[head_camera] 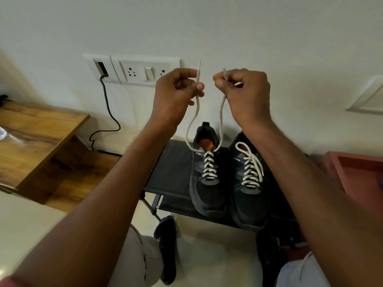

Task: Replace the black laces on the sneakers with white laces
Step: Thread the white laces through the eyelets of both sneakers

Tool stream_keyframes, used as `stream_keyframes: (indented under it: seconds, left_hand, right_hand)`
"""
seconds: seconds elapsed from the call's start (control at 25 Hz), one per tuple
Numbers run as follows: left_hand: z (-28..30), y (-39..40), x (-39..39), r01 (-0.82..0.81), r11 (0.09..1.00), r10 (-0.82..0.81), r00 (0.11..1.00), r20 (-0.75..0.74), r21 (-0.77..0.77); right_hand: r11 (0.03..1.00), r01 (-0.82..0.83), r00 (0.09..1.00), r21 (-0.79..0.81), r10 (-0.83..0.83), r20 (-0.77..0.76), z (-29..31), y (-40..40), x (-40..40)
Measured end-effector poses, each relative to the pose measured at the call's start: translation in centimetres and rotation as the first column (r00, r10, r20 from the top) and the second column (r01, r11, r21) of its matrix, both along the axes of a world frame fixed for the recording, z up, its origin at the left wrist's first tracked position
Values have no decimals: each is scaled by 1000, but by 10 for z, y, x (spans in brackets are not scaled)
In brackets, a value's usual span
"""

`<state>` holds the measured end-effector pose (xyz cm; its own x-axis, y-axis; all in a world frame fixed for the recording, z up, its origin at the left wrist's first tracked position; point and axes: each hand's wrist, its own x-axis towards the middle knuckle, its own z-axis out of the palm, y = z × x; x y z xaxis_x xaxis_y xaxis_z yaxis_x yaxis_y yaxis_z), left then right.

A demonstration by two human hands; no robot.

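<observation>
Nearest the camera, at six o'clock, your knees in pale trousers [143, 264] framed the bottom edge, and a dark-socked foot [166, 249] rested on the light floor [217, 255] between them. Just past that, a low black rack [172, 168] carried both sneakers, toes pointing back toward you. The right sneaker [248, 195], at about five o'clock from the frame's centre, was fully threaded with its white lace [251, 168], whose ends lay loose across the tongue. The left sneaker [207, 183], just beside it and close to centre, had its own white lace [209, 166] crossed up through the eyelets, and the two free ends rose from the top eyelets toward twelve o'clock. Your forearms reached up from seven and five o'clock to meet those ends. Your left hand [176, 92] had its fingers curled and pinched the left strand near its tip, the aglet standing straight up above your thumb. Your right hand [244, 94] pinched the other strand in the same way, with a frayed tip poking above the fingers. The hands were near each other but apart, well above the shoe. At nine o'clock sat a wooden table [41, 131]; at three o'clock, a reddish tray [356, 168]. Farthest off, on the white wall [228, 27] at eleven o'clock, a switch panel [134, 69] held a dark cable [107, 108] that trailed down to the floor.
</observation>
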<state>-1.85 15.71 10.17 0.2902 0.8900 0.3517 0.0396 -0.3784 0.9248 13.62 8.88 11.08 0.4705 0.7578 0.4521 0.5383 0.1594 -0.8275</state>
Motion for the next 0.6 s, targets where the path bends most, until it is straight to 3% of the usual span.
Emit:
stream_keyframes:
  seconds: [0.08, 0.24, 0.6]
  left_hand:
    - [18, -9, 3, -26, 999, 23, 996, 84, 28]
    - [39, -19, 11, -62, 998, 59, 992, 109, 22]
    - [42, -26, 17, -28, 999, 27, 996, 80, 15]
  right_hand:
    - [995, 12, 998, 95, -7, -59, 11, -1, -7]
    - [976, 34, 991, 216, -5, -133, 22, -2, -8]
    - [961, 27, 980, 276, 29, -199, 26, -3, 2]
